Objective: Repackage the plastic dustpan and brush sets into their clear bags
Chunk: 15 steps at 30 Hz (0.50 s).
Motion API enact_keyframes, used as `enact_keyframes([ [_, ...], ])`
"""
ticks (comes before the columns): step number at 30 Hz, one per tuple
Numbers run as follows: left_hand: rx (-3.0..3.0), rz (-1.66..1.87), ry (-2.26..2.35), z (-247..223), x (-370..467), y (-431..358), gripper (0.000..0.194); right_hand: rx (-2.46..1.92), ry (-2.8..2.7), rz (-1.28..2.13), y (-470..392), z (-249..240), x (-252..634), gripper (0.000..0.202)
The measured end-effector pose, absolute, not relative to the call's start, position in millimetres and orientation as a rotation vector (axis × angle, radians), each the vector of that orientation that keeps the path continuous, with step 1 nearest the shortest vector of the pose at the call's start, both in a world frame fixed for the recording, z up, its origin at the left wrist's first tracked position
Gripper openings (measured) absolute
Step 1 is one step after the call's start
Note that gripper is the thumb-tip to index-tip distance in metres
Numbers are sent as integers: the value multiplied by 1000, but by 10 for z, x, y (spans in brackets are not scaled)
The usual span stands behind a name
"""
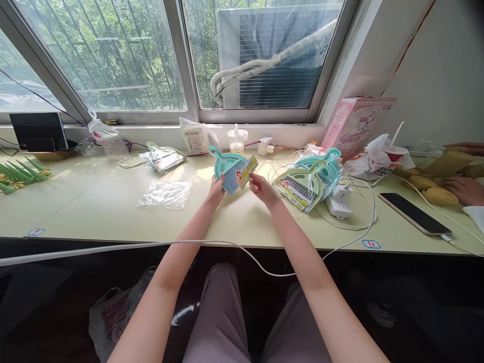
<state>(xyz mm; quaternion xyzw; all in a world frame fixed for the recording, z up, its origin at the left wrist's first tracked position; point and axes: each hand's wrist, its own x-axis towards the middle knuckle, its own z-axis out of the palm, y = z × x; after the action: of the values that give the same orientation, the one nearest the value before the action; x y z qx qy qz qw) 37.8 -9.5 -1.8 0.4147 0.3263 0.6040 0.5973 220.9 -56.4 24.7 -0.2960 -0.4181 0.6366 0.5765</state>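
Note:
In my left hand is a teal mini dustpan and brush set, tilted, its handle pointing up and left and its blue bristles low. My right hand pinches a yellow-green printed card label against the lower right side of the set. On the table to the left lies a crumpled clear plastic bag. To the right rests a pile of wrapped dustpan and brush sets, green and teal. Another green set lies behind the bag.
A white cable crosses over my forearms. A power strip, a phone and a pink box stand or lie to the right. A lidded cup is by the window. Another person's hand shows at far right.

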Motion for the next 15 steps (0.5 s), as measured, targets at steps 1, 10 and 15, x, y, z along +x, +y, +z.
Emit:
enact_keyframes([
  [1, 942, 1404, 767, -15, 379, -91, 46, -781, -1005, 1476, -557, 237, 2182, 26],
  [10, 1041, 1322, 705, -11, 435, -171, 67, -1205, -819, 1214, -517, 128, 2075, 15],
  [15, 1085, 1337, 725, 4, 432, -201, 75, -1242, -864, 1220, -528, 143, 2094, 21],
])
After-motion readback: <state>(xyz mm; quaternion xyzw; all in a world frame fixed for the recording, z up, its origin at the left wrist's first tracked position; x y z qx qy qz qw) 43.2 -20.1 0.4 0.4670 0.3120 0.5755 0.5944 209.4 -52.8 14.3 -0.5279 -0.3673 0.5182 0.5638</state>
